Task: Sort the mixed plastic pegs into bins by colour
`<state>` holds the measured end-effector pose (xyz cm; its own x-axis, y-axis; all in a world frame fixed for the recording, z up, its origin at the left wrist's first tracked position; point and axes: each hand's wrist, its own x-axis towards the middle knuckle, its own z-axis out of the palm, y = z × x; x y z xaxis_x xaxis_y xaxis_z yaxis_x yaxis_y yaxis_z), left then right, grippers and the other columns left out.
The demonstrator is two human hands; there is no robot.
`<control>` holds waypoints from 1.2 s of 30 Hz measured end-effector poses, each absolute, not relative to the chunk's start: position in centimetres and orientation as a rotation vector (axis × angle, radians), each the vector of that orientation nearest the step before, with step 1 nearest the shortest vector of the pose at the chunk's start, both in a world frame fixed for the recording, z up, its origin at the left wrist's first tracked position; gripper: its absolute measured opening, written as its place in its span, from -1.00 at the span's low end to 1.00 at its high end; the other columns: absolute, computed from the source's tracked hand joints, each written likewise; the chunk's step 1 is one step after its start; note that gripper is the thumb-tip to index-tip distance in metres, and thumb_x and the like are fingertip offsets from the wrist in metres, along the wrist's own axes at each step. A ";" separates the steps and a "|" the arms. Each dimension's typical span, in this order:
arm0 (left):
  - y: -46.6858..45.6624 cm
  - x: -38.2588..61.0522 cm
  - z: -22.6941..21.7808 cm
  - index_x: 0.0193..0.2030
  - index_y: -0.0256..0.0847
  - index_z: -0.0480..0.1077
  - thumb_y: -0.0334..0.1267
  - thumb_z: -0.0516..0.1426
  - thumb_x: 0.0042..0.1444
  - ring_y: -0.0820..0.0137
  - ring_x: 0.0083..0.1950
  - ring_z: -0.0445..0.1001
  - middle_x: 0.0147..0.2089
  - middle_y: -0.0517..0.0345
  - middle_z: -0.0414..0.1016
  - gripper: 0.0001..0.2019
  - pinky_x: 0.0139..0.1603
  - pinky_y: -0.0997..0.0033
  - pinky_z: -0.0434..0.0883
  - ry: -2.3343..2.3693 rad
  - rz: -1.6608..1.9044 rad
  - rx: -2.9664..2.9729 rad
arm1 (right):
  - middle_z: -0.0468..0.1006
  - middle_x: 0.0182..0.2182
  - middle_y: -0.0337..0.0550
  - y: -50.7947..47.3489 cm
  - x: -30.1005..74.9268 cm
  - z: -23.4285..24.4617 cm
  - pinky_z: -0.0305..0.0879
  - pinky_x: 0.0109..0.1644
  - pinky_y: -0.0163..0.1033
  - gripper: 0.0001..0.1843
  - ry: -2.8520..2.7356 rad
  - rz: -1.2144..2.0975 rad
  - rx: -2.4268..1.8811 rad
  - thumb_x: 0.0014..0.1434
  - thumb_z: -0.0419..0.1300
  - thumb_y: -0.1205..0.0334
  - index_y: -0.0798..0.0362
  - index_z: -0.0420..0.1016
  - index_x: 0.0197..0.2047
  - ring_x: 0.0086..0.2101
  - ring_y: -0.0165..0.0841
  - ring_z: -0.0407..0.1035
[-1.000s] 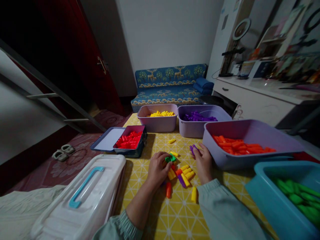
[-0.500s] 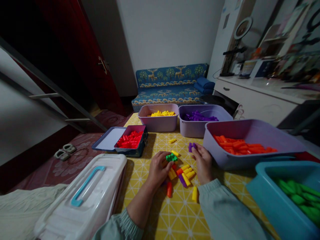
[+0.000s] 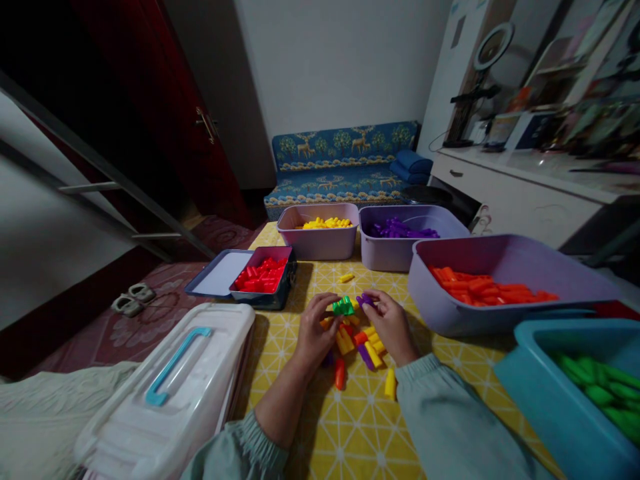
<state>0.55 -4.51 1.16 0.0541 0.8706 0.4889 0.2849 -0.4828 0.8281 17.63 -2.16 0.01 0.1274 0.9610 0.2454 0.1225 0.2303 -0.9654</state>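
My left hand [image 3: 316,328] pinches a green plastic building piece [image 3: 343,306] above the small pile on the table. Close to its right, my right hand [image 3: 393,325] grips a purple building piece [image 3: 365,300] between thumb and fingers. A slight gap seems to lie between the green and purple pieces. Below both hands lie loose yellow pieces [image 3: 373,353], purple and orange-red ones, partly hidden by my fingers. One orange-red piece [image 3: 340,374] and one yellow piece [image 3: 390,384] rest nearer to me.
Around the yellow-patterned tablecloth [image 3: 345,433] stand bins: a pink-purple bin [image 3: 320,248] with yellow pieces, a purple bin [image 3: 390,257] with purple ones, a large bin [image 3: 450,313] with orange-red ones, a teal bin [image 3: 545,393] with green ones. Left are a case [image 3: 287,287] of red pieces and a lidded box [image 3: 200,360].
My right hand has moved left with the purple piece, bringing it close to the green one. The green piece is turned and slightly higher. The view has shifted a little.
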 end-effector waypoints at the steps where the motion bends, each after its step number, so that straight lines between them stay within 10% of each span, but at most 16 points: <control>1: -4.5 0.5 1.1 -0.02 -0.17 0.44 -0.38 0.17 0.12 0.36 0.01 0.49 0.02 -0.01 0.40 -0.74 -0.09 0.38 0.58 1.152 1.452 1.813 | 0.58 -0.22 -0.04 -2.1 17.7 -0.2 0.42 -0.26 -0.18 -0.70 -1.343 0.785 -1.211 0.05 0.22 0.17 0.08 0.51 -0.13 -0.34 -0.30 0.46; 16: -5.0 0.5 1.4 -0.04 -0.14 0.44 -0.43 0.14 0.14 0.32 0.10 0.45 0.08 -0.01 0.36 -0.75 -0.04 0.36 0.56 1.064 1.514 1.840 | 0.56 -0.26 -0.11 -3.2 16.3 1.3 0.36 -0.36 -0.31 -0.57 -1.484 0.835 -1.118 0.14 0.21 0.08 0.06 0.47 0.05 -0.45 -0.42 0.39; 36: -4.5 0.3 0.5 -0.01 -0.18 0.44 -0.45 0.14 0.08 0.39 -0.18 0.55 -0.19 0.06 0.56 -0.68 -0.25 0.48 0.51 1.263 1.444 1.799 | 0.53 -0.50 -0.22 -3.3 17.2 5.6 0.37 -0.40 -0.26 -0.71 -1.134 1.169 -1.079 -0.07 0.34 0.10 0.08 0.42 -0.33 -0.49 -0.35 0.44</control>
